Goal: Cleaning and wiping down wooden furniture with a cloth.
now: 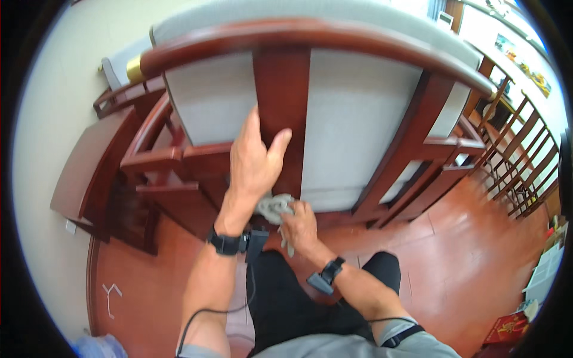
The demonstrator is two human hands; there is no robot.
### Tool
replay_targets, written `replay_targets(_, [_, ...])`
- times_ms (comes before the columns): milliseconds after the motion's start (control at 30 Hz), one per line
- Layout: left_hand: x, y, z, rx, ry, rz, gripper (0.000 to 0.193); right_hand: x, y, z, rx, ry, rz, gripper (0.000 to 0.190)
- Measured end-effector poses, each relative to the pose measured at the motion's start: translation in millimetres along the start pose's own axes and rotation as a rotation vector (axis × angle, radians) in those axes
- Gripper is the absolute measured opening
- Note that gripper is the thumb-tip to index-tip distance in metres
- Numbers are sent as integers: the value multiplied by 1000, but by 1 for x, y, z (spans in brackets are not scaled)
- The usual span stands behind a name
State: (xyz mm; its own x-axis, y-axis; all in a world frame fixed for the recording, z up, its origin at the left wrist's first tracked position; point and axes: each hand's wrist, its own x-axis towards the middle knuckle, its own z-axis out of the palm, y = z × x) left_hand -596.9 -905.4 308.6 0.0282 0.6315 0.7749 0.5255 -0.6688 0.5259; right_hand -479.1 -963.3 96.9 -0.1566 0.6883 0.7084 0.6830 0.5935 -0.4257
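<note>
Before me is the back of a dark red wooden sofa [313, 31] with pale grey cushions [358, 129] behind its slats. My left hand [253, 165] rests at the left edge of the middle slat [282, 94], thumb and forefinger apart; the other fingers are mostly hidden. Lower down, my right hand [302, 228] holds a bunched grey cloth [274, 208] against the foot of that slat, and part of it hangs below the fingers. Black straps with small devices circle both wrists.
A dark wooden cabinet-like piece [96, 165] stands at the left by the wall. Tall wooden chairs [523, 143] are at the right. Papers [546, 268] and a red box or bag [508, 329] lie along the right rim. Clear plastic [100, 347] sits at lower left on the reddish tiled floor [429, 277].
</note>
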Motion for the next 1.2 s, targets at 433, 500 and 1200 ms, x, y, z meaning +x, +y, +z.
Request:
replay_targets(433, [-5,-8,9,-26,-30,45,46,-106,53,87,1107,-10,1447,11])
replay_targets(500, [-6,-5,4,-12,-36,22,48,-112,49,97,1289,209,1693,23])
replay_targets(1200, [-7,-15,4,45,-17,38,52,-92,49,144,1530,824,2024,37])
